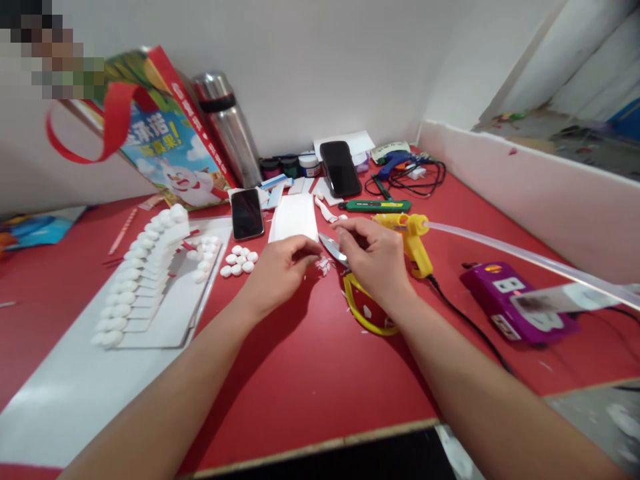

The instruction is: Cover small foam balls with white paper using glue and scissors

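Left hand (293, 265) curled; right hand (375, 257) pinched over scissors (335, 251); contents unclear.

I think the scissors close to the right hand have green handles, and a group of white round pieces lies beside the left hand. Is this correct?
Not fully: in the head view, the scissors close to the right hand have yellow handles. The white round pieces do lie beside the left hand.
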A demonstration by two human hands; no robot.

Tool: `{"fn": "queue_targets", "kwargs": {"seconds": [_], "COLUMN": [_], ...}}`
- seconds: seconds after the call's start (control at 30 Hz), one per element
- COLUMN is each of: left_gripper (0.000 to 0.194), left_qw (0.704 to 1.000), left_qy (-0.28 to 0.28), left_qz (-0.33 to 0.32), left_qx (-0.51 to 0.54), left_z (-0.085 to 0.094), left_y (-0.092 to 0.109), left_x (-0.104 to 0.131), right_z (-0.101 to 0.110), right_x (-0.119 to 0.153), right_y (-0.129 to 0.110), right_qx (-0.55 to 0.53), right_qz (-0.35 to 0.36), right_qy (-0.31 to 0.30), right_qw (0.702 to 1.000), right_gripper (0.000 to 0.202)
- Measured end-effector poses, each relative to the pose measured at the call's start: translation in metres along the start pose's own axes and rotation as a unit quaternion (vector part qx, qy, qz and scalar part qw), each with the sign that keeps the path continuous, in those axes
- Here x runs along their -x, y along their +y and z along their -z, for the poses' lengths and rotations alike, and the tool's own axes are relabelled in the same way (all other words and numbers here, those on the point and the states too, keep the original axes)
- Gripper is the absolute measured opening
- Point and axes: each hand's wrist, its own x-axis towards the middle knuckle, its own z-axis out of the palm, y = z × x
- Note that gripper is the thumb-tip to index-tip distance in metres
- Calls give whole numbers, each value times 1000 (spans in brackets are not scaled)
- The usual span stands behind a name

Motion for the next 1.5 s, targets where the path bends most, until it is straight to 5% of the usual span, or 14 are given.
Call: {"fn": "queue_targets", "kwargs": {"seconds": [0.1,0.2,0.3,0.4,0.7,1.03,1.23,1.5], "left_gripper": [19,13,18,27,5,27,23,10], "left_qw": [997,983,959,961,964,977,960,952], "left_qy": [51,149,110,79,61,118,122,129], "left_qz": [24,-15,-46,-15,47,126,162,128], "left_qx": [51,-109,-257,-265,-254,-124,-193,-245], "left_z": [-5,12,34,42,36,35,30,32], "left_y": [-5,-24,-44,-56,-53,-63,-64,-54], "left_x": [-2,-5,-8,-11,-21,-26,-40,-40], "right_z": [1,1,0,-1,-1,-2,-2,-1], "right_x": [-1,-2,-1,0,0,1,1,1], "right_y": [1,1,0,0,-1,1,1,-1], "right_qx": [-14,-22,-34,-38,-16,-6,0,-5], "right_qz": [-25,-26,-24,-26,-8,0,-2,-6], "right_qy": [14,19,15,8,9,5,0,-7], "right_qw": [999,999,999,999,1000,1000,1000,1000], "right_gripper": [16,16,16,17,17,17,17,16]}}
